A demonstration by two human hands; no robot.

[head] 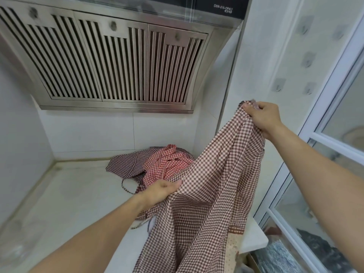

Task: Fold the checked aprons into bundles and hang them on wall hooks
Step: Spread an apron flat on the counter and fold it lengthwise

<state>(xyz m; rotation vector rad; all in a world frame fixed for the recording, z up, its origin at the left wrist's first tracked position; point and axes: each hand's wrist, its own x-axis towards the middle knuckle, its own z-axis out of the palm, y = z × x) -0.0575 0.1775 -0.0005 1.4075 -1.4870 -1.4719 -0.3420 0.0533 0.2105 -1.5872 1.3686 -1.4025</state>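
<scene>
Item one: brown-and-white checked apron (212, 194), held up in the air over the right front part of the bench (74, 198), its lower folds hanging past the bench's front edge; a plain brown band and a dotted cream panel show near its hem. Right hand (264, 117) raised high, fingers (248, 111) curled tight and clamped on a bunched top corner of the cloth. Left hand (163, 191) lower, near bench level, thumb and fingers pinching the apron's left edge. Item two: red-and-white checked apron (169, 164), crumpled in a heap on the bench toward the back right corner, partly behind the held cloth. Item three: dark maroon checked apron (126, 162), lying flat just left of the red one and touching it, a thin strap looping forward from the pile. Fixture: stainless range hood (110, 62) with three slatted panels, mounted above the bench; its black upper fascia carries small white lettering that reads about "CXW-215-OPA17", with a second line too small to read. Fittings: several clear adhesive wall hooks (278, 84) on the white wall at right, all bare, beside a white-framed glass door (334, 123).
</scene>
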